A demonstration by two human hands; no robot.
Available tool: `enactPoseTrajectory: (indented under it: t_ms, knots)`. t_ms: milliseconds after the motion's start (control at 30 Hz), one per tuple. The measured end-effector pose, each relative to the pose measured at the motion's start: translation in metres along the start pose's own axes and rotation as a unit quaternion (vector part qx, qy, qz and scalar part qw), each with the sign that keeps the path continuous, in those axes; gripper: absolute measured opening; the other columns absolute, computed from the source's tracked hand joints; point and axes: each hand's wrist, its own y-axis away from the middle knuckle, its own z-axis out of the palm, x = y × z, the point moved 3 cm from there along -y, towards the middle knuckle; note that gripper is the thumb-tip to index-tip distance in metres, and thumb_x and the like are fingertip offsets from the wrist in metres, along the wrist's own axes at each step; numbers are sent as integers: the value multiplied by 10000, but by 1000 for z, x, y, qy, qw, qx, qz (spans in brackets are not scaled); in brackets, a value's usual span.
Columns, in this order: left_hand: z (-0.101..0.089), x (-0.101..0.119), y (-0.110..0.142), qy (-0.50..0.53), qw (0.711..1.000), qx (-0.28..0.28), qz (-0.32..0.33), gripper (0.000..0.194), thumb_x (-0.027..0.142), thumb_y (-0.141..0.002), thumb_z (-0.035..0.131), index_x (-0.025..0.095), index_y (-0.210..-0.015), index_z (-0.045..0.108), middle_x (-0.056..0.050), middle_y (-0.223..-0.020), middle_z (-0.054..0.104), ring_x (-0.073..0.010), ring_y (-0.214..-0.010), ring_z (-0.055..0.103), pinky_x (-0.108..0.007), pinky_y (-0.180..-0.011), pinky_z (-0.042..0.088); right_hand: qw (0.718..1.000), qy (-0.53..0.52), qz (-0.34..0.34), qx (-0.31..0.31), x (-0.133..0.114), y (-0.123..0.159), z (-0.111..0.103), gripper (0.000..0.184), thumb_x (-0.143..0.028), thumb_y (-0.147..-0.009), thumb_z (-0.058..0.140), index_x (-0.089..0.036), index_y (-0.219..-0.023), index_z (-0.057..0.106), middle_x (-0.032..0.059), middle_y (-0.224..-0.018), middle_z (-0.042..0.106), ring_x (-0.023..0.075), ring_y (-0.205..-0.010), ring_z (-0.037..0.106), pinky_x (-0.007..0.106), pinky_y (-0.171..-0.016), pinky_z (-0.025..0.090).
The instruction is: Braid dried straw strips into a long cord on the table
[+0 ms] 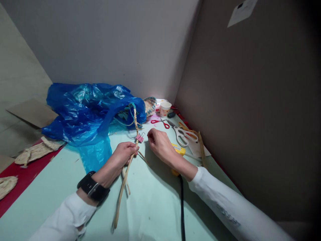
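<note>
My left hand (124, 155) grips a bundle of pale straw strands (122, 190) just below a plaited straw braid (135, 121). The braid runs up into the blue plastic bag (87, 110). A pink binder clip (139, 138) is clamped on the braid right above my left fingers. My right hand (160, 144) hovers beside the clip, fingers curled, touching a thin strand by the clip; I cannot tell if it grips it. The loose strands trail down over the pale green table top (155, 201). A black watch sits on my left wrist.
White-handled scissors (182, 135) and small red scissors (164, 124) lie behind my right hand. A paper cup (165, 108), a small woven basket (149, 105), a yellow tool (179, 150) with black cable (182, 207) and woven straw pieces (35, 152) at left are nearby. A brown wall stands right.
</note>
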Motion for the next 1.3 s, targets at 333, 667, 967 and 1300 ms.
enactPoseTrajectory:
  t_ms: [333,667,967,1300]
  knots:
    - [-2,2,3,14,999,-45,-7,116,193,-564,605,156,-622,511,88,-461,400,-12,-348,228,-174,-369,137,996,-50,16,-76,-27,16,24,162,-211,-870,467,-158,-805,606,104,-796,675,178,-674,577,251,-570,340]
    - [-5,0,0,-137,986,-12,95,151,224,-663,555,204,-800,495,74,-543,474,-115,-474,431,-221,-478,304,990,-124,48,-50,-15,10,38,259,-224,-840,508,-160,-603,590,22,-599,592,136,-606,505,235,-550,299]
    - [-7,13,14,-379,906,43,184,128,200,-802,488,198,-721,587,-59,-731,653,-229,-745,561,-305,-676,329,976,-184,108,-36,-11,12,44,206,-180,-791,527,-150,-636,659,36,-643,670,130,-619,572,217,-581,358]
    - [4,12,29,-488,854,88,160,243,195,-870,392,183,-784,619,-99,-775,694,-236,-732,616,-299,-644,346,966,-228,122,-2,-10,13,46,171,-136,-717,532,-161,-642,683,37,-632,669,150,-635,580,224,-600,391]
